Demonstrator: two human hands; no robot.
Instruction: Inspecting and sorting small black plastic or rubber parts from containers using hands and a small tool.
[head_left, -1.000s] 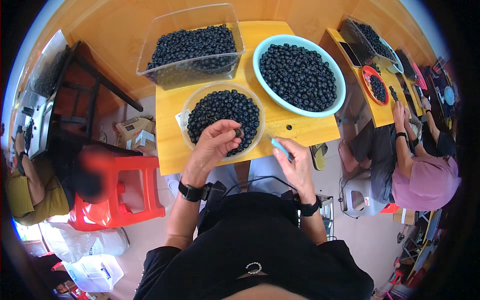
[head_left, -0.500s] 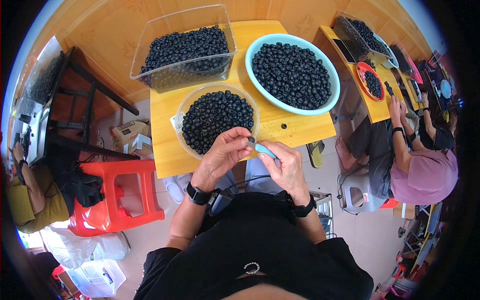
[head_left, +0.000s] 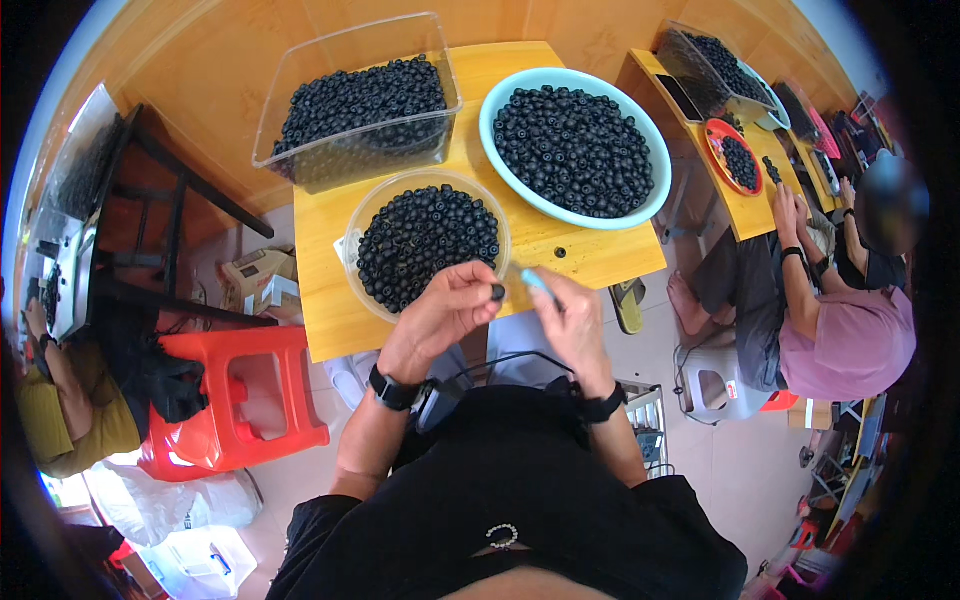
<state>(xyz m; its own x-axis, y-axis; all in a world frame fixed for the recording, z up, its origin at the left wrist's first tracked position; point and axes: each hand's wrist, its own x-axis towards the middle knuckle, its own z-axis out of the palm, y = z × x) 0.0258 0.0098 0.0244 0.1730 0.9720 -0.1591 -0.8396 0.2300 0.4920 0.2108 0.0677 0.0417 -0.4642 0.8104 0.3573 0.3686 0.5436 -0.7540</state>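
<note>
My left hand [head_left: 450, 302] pinches one black bead [head_left: 497, 292] between thumb and fingertips, beside the rim of the round clear tub [head_left: 352, 262]. In my right hand [head_left: 572, 325] is a small tool with a light blue handle [head_left: 536, 281]; its tip is smeared, so its exact kind is unclear. Tool and bead stand a little apart. Black beads with holes [head_left: 425, 240] fill the tub. More lie in the light blue basin [head_left: 660, 190] and in the rectangular clear bin [head_left: 262, 140]. A single loose bead [head_left: 560, 253] rests on the yellow wooden table [head_left: 590, 260].
To the left stand a red plastic stool [head_left: 240, 450] and a dark frame [head_left: 185, 190]. At right, a person in a pink top [head_left: 850, 350] sits at another table [head_left: 745, 215] with a red bowl [head_left: 712, 150] of beads. A green slipper [head_left: 628, 305] lies on the floor.
My right hand has drawn the blue-handled tool away from the bead, slightly up and right. My left hand keeps its pinch on the bead, which now shows more plainly.
</note>
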